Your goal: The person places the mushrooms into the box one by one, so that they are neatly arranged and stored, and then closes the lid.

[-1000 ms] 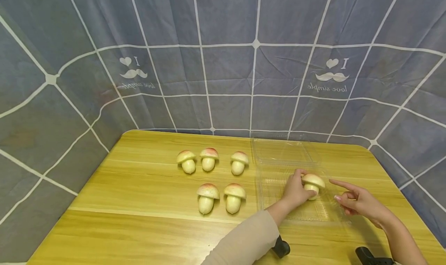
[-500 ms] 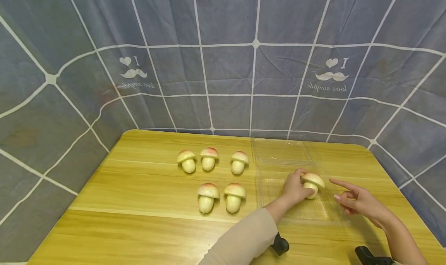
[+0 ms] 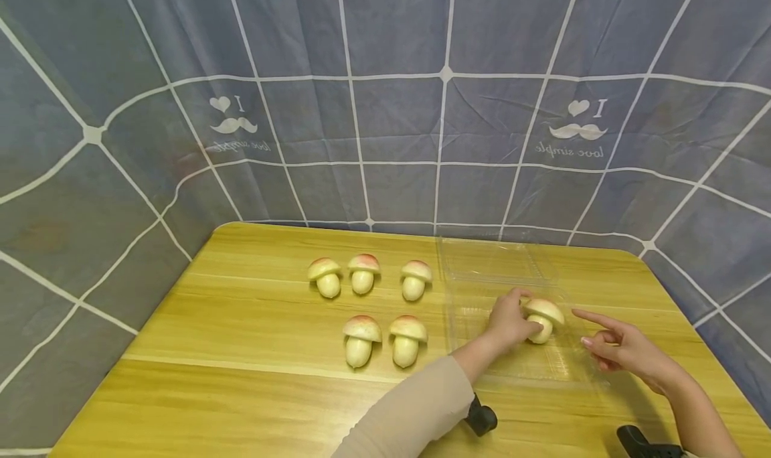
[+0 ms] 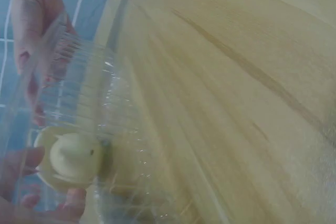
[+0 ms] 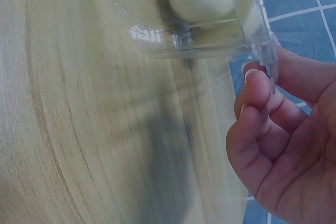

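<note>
Several yellow mushrooms with reddish caps are in view. One mushroom (image 3: 545,311) stands in the base of an open clear plastic box (image 3: 506,371) on the right. My left hand (image 3: 508,321) reaches into the box from the left and holds this mushroom, thumb at the stem and fingers behind the cap. In the left wrist view, its fingertips lie at the edge of the pale mushroom (image 4: 76,153). At the box's right side, my right hand (image 3: 626,351) has its index finger extended and other fingers curled. Its fingers pinch the box's rim (image 5: 270,59) in the right wrist view.
Left of the box, the other mushrooms lie in two rows on the wooden table (image 3: 241,391), including a back one (image 3: 363,274) and a front one (image 3: 407,341). The box's lid (image 3: 494,260) lies folded back towards the grey checked curtain (image 3: 397,123).
My left hand has shifted slightly left and back, with its thumb covering less of the stem. The mushroom stays nearly in place in the box. My right hand is nearly still.
</note>
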Action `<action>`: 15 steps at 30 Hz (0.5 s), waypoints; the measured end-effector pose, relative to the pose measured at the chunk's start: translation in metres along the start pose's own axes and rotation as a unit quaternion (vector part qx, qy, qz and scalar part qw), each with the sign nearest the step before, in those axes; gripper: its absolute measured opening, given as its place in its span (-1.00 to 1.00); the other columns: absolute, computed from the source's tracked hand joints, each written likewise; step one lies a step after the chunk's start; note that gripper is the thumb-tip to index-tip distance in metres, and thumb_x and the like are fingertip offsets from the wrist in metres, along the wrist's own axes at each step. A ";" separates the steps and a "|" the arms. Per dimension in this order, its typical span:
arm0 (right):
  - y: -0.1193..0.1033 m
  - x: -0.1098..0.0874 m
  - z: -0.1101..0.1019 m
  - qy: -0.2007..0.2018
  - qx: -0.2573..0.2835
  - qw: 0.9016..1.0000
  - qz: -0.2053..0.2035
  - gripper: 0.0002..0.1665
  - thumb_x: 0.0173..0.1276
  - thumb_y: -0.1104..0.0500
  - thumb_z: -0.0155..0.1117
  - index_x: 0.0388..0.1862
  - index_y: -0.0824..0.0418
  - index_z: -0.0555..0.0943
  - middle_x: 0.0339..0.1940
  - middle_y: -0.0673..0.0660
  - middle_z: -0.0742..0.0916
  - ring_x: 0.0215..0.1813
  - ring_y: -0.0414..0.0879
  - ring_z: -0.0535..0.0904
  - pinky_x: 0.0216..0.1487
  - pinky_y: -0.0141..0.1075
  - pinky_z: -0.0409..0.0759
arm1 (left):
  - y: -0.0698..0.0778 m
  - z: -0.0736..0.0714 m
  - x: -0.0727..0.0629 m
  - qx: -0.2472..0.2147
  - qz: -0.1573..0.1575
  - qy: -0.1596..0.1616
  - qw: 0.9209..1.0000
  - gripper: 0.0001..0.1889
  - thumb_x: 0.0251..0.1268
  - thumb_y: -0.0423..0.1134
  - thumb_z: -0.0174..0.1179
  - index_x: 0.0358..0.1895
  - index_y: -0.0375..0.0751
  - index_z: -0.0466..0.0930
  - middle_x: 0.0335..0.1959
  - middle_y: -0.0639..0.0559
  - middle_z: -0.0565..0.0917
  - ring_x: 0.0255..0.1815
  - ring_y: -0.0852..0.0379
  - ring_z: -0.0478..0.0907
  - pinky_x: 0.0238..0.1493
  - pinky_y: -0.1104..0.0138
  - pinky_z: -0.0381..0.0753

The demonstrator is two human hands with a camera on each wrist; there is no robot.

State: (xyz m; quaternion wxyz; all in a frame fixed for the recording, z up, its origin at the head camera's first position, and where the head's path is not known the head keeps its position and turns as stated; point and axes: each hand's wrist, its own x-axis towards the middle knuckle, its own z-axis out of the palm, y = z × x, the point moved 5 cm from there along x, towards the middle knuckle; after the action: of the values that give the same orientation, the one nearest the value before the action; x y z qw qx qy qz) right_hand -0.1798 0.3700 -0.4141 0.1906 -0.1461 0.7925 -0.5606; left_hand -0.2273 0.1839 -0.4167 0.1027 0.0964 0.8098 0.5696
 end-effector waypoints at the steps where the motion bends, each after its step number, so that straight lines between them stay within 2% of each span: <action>1: 0.000 0.000 0.000 0.001 -0.002 1.000 0.001 -0.36 0.45 0.32 -0.03 0.22 -0.44 0.31 -0.56 -0.06 0.53 -0.58 -0.24 0.41 -0.63 -0.19 0.32 | 0.001 0.000 0.000 -0.009 -0.001 -0.002 1.000 -0.47 -0.05 -0.45 0.38 0.07 -0.10 0.49 -0.06 0.00 0.49 -0.15 0.22 0.41 -0.22 0.44 0.44; 4: 0.000 0.000 -0.001 0.004 -0.010 1.000 0.003 -0.36 0.45 0.31 -0.02 0.21 -0.45 0.31 -0.58 -0.05 0.53 -0.59 -0.23 0.39 -0.64 -0.16 0.24 | 0.004 -0.003 -0.001 -0.036 -0.002 -0.008 0.999 -0.47 -0.03 -0.48 0.36 0.08 -0.10 0.49 -0.06 -0.02 0.48 -0.12 0.16 0.48 -0.25 0.44 0.50; 9: 0.000 0.002 -0.001 0.010 -0.024 1.000 0.003 -0.37 0.45 0.31 -0.01 0.22 -0.44 0.31 -0.58 -0.03 0.53 -0.59 -0.23 0.40 -0.64 -0.20 0.29 | 0.009 -0.009 -0.004 -0.072 -0.008 -0.015 0.997 -0.46 -0.04 -0.53 0.35 0.08 -0.11 0.49 -0.08 -0.03 0.49 -0.13 0.06 0.54 -0.31 0.42 0.55; 15: 0.001 0.002 -0.002 0.006 -0.024 1.000 0.002 -0.35 0.45 0.32 -0.02 0.21 -0.46 0.30 -0.59 -0.03 0.53 -0.59 -0.25 0.40 -0.64 -0.22 0.34 | 0.017 -0.017 -0.010 -0.101 -0.005 -0.032 0.994 -0.46 -0.03 -0.52 0.34 0.09 -0.12 0.49 -0.15 0.00 0.50 -0.17 0.11 0.53 -0.33 0.43 0.51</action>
State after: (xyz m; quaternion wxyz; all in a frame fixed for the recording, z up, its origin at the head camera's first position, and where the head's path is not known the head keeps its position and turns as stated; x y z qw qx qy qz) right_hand -0.1821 0.3708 -0.4146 0.1834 -0.1455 0.8071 -0.5420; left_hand -0.2219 0.1715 -0.3943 0.1408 0.0996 0.7448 0.6446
